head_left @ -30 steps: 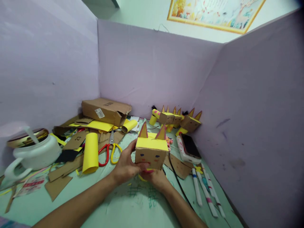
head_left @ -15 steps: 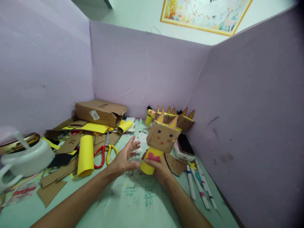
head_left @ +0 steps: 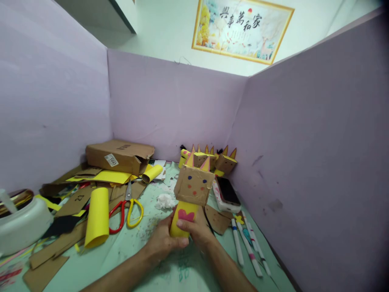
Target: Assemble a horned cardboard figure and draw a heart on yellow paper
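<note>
A cardboard cat figure (head_left: 193, 184) stands upright in front of me: a brown box head with a drawn face and two pointed ears, on a yellow paper tube body (head_left: 182, 219) with a pink heart. My left hand (head_left: 164, 241) wraps the tube from the left and below. My right hand (head_left: 196, 231) grips the tube from the right, fingers across its front. Both hands hold the figure just above the green table (head_left: 127, 251).
Several similar cat figures (head_left: 209, 160) line the back corner. A phone (head_left: 226, 192) and several markers (head_left: 247, 245) lie to the right. Red-and-yellow scissors (head_left: 126, 209), a yellow roll (head_left: 97, 217), cardboard scraps, a brown box (head_left: 118, 156) and a white pot (head_left: 22, 221) crowd the left. Purple partitions enclose the table.
The figure was turned from lying head-forward to upright. My left hand let go, opened, then closed on the yellow tube again beside my right hand. The view tilted upward.
</note>
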Action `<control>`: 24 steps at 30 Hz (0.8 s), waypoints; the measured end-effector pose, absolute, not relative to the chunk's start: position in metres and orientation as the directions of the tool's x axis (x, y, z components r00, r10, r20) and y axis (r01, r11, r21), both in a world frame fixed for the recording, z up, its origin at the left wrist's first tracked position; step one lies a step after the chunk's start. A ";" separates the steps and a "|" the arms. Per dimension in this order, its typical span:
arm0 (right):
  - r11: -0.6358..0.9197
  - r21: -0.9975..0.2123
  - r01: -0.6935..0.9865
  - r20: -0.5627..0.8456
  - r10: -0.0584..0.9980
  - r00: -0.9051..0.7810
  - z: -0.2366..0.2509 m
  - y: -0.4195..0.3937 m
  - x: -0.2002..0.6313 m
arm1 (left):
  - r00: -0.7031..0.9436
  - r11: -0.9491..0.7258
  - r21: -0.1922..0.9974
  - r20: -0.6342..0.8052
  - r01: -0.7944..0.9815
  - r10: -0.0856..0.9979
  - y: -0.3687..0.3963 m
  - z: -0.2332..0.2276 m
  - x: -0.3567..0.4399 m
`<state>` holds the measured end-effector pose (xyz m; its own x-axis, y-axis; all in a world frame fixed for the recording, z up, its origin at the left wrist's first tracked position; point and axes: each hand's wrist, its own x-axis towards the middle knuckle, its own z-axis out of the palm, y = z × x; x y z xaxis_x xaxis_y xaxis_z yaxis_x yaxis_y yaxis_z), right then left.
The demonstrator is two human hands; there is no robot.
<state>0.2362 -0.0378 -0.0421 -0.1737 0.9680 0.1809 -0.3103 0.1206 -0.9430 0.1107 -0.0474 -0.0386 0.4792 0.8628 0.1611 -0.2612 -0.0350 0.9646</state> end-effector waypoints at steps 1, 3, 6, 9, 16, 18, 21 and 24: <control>0.118 -0.943 -0.311 0.185 0.963 -0.197 -0.042 -0.038 0.235 | 0.461 -0.032 0.970 0.142 -0.239 0.876 -0.047 -0.040 0.110; 0.115 -0.945 -0.306 0.191 0.954 -0.230 -0.040 -0.038 0.234 | 0.407 -0.030 0.980 0.109 -0.195 0.907 -0.046 -0.042 0.110; 0.142 -0.942 -0.305 0.210 0.957 -0.202 -0.036 -0.036 0.238 | 0.300 -0.053 0.992 0.086 -0.116 0.950 -0.047 -0.039 0.107; 0.205 -0.924 -0.322 0.244 0.966 -0.083 -0.032 -0.032 0.249 | 0.155 -0.131 0.990 0.121 0.055 0.981 -0.047 -0.029 0.101; 0.298 -0.801 -0.519 0.245 0.955 0.170 -0.022 -0.028 0.268 | 0.011 -0.195 0.730 0.249 0.655 0.968 -0.045 -0.021 0.090; 0.291 -0.784 -0.548 0.259 0.956 0.138 -0.016 -0.033 0.264 | 0.040 -0.201 0.612 0.266 0.765 0.963 -0.047 -0.021 0.092; 0.271 -0.740 -0.615 0.293 0.954 0.067 -0.010 -0.041 0.259 | 0.121 -0.273 0.472 0.327 0.839 0.937 -0.053 -0.022 0.097; 0.207 -0.665 -0.718 0.199 0.975 0.097 -0.012 -0.042 0.263 | 0.193 -0.363 0.393 0.409 0.845 0.892 -0.058 -0.022 0.097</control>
